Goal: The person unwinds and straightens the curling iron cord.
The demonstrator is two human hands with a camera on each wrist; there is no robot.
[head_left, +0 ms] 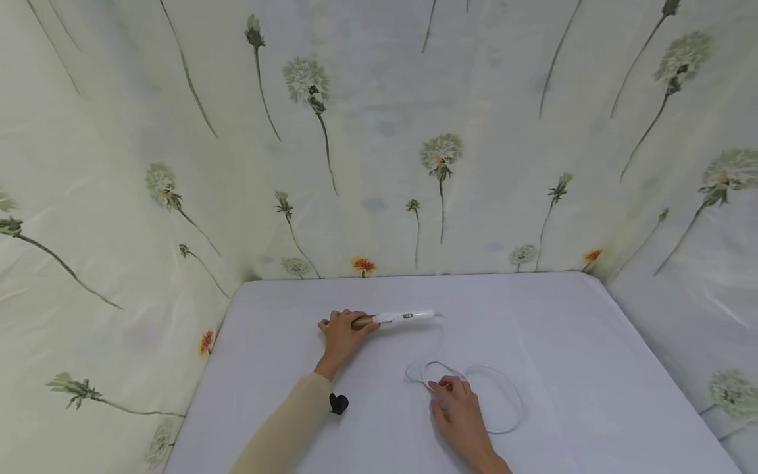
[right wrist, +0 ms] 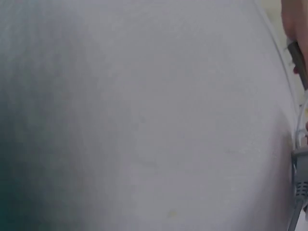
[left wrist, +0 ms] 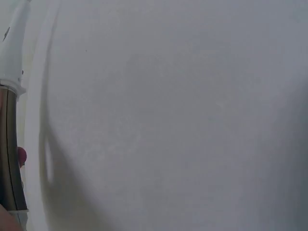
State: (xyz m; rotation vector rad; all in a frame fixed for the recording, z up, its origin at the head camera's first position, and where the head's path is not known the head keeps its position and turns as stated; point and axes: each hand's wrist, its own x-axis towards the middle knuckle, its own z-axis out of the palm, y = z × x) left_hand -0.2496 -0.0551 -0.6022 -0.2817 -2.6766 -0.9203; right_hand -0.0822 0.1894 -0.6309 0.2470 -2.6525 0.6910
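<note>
A curling iron (head_left: 408, 316) with a white handle and a gold-brown barrel (left wrist: 10, 149) is above the far middle of the table. My left hand (head_left: 341, 337) grips it by the barrel, fingers wrapped over the top. From the handle's right end a thin white power cord (head_left: 503, 375) runs down and lies in loose loops on the table. My right hand (head_left: 462, 418) pinches the cord near the loops, thumb and fingers bent together. At the right edge of the right wrist view, the cord's grey plug (right wrist: 301, 166) shows close by the fingertips.
A white cloth covers the table (head_left: 568, 355). Around its back and sides hangs a curtain (head_left: 379, 131) printed with dandelions. Beside the left sleeve (head_left: 290, 421) there is a black heart shape (head_left: 338, 404).
</note>
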